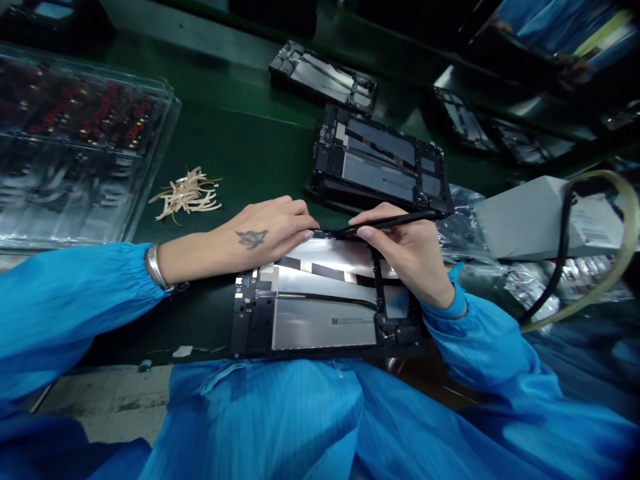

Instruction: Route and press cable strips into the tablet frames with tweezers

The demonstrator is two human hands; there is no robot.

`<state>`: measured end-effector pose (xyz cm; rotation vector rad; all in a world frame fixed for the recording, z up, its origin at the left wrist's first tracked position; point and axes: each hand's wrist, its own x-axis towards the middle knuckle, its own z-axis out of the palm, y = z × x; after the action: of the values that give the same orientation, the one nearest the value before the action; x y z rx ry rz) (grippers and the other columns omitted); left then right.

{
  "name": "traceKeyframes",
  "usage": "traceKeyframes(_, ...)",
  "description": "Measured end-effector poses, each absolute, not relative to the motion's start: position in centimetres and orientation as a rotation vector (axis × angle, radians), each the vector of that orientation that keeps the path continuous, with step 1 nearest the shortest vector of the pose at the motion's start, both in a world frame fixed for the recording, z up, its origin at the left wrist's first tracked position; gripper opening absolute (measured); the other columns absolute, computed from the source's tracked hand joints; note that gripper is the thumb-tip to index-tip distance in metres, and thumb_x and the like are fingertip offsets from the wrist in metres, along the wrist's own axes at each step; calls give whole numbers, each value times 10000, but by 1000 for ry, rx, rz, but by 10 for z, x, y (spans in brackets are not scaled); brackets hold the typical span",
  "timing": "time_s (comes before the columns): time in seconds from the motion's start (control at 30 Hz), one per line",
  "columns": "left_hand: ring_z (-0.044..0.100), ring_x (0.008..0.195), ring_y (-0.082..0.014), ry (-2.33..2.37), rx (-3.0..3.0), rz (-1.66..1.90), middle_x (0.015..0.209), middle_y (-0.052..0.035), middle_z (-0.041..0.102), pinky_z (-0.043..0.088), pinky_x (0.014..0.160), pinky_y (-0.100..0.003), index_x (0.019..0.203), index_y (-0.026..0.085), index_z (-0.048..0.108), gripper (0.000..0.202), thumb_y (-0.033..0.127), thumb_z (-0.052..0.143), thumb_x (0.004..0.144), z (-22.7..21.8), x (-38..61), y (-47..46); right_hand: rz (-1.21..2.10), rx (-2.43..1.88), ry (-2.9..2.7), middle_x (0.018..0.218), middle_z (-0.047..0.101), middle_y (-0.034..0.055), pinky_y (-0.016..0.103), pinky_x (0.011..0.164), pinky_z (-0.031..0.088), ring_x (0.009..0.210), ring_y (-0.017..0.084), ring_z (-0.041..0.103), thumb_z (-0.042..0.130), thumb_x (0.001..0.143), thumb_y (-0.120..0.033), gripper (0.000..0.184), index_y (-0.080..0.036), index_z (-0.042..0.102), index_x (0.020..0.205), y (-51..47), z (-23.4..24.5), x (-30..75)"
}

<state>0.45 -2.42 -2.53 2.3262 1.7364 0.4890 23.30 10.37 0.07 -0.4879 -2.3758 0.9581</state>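
An opened tablet (325,323), with its silver inner plate and dark flex cables showing, lies flat in front of me. My left hand (270,230) rests at the tablet's far edge, thumb and fingers pressed together; what lies between them is hidden. In my right hand (417,257) is a pair of black tweezers (400,220), pinched between thumb and fingers. Their tip points left to the same far edge, close to my left fingertips. Whether the tip grips a part is too small to tell.
More opened tablets (383,157) sit stacked beyond my hands, with another stack (325,77) farther back. Peeled tan strips (187,193) lie in a pile at left, near a clear plastic tray (165,127) of small parts. A grey box (530,217) and a looped hose (627,227) stand at right.
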Motion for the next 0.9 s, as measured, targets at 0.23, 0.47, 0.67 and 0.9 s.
traceKeyframes(0.23, 577, 960, -219, 1747, 2320, 505, 1090, -80, 629, 430, 784, -323, 1219, 168, 662, 394, 362, 344, 1089, -23, 7, -25, 952, -490, -2382, 964, 730, 28, 280, 713, 564, 845, 160, 669, 674, 955, -340, 134, -243, 761, 987, 103, 0, 231)
traceKeyframes(0.47, 578, 984, -225, 1758, 2310, 473, 1115, -87, 634, 437, 800, -324, 1215, 186, 659, 398, 355, 325, 1079, -23, 6, -23, 1042, -603, -2267, 929, 747, 17, 284, 685, 587, 794, 163, 713, 681, 945, -374, 157, -237, 757, 943, 104, 3, 229)
traceKeyframes(0.67, 580, 978, -227, 1770, 2311, 473, 1111, -86, 635, 437, 789, -327, 1220, 188, 661, 395, 349, 331, 1074, -25, 6, -23, 1028, -593, -2294, 920, 754, 17, 272, 652, 551, 786, 159, 701, 686, 942, -385, 176, -227, 763, 925, 106, 4, 227)
traceKeyframes(0.9, 583, 991, -227, 1767, 2290, 480, 1122, -79, 635, 440, 796, -325, 1220, 200, 667, 392, 356, 339, 1074, -23, 7, -23, 966, -560, -2364, 939, 758, 22, 249, 617, 535, 793, 151, 684, 684, 943, -348, 155, -223, 769, 907, 103, 6, 227)
